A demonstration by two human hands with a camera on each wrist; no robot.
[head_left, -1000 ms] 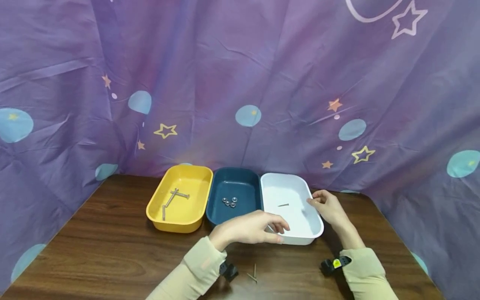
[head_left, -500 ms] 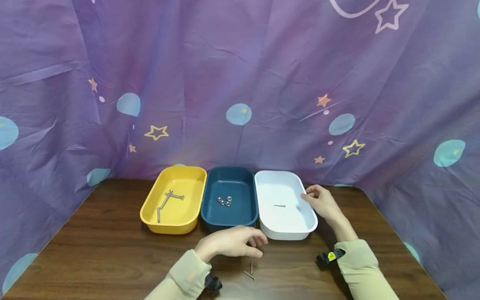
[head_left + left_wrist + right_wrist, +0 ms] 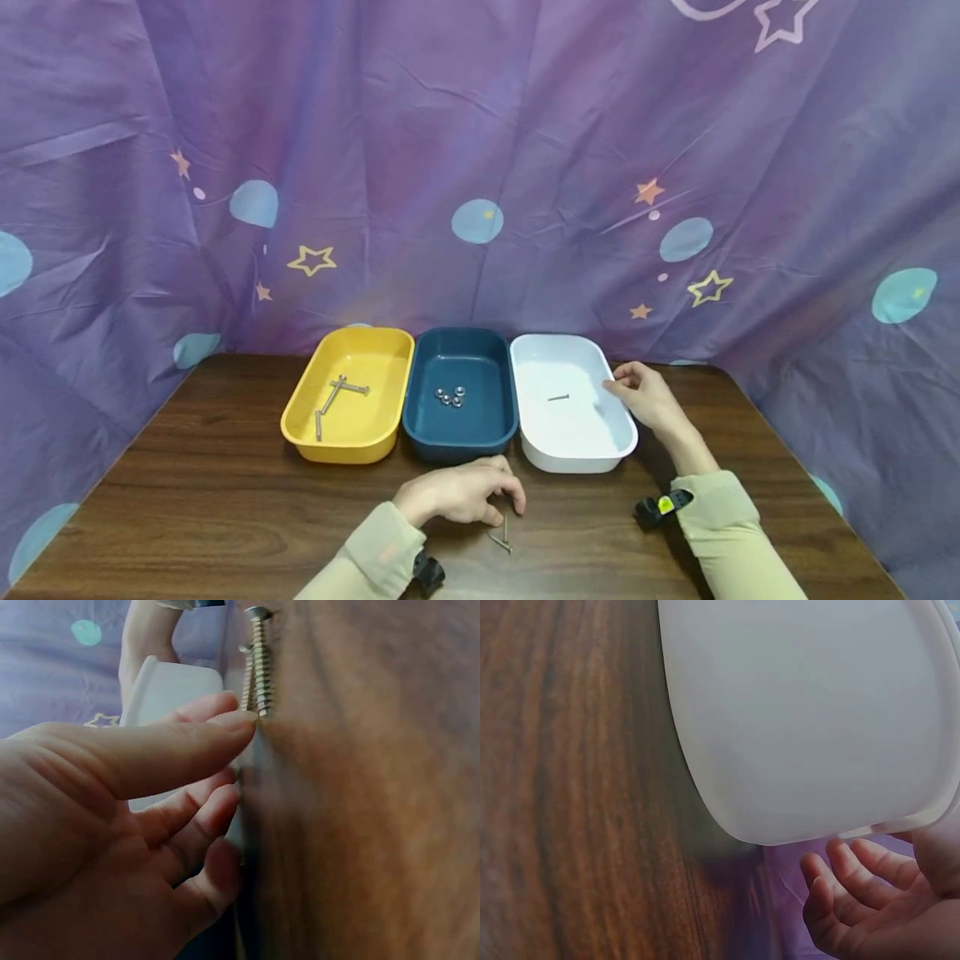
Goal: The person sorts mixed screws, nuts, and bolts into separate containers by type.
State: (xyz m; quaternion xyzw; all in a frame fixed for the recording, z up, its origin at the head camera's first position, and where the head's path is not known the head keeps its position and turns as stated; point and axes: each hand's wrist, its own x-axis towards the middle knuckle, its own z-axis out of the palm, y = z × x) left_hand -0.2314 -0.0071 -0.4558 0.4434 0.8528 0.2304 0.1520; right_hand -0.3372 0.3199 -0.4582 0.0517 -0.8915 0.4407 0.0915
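Observation:
Two brass-coloured screws [image 3: 502, 543] lie close together on the table before the bins. My left hand [image 3: 467, 493] hovers low over them, fingers bent and apart, holding nothing. In the left wrist view the thumb tip comes right up to the screws [image 3: 261, 664]; whether it touches them I cannot tell. My right hand [image 3: 654, 402] holds the right rim of the white bin [image 3: 577, 462], thumb over the edge and the other fingers outside. One screw [image 3: 558, 397] lies inside that bin. The right wrist view shows the fingers [image 3: 870, 881] beside the bin's outer wall.
Left of the white bin stands a dark blue bin [image 3: 459, 443] with several nuts [image 3: 450, 397]. A yellow bin [image 3: 348, 450] with bolts [image 3: 333, 396] is at the far left. All three sit side by side on the wooden table [image 3: 225, 500], before a purple curtain [image 3: 420, 167].
My left hand has moved away from the white bin, left and toward me, and down to the loose screws. The right hand stays at the bin's rim. The head view has shifted slightly.

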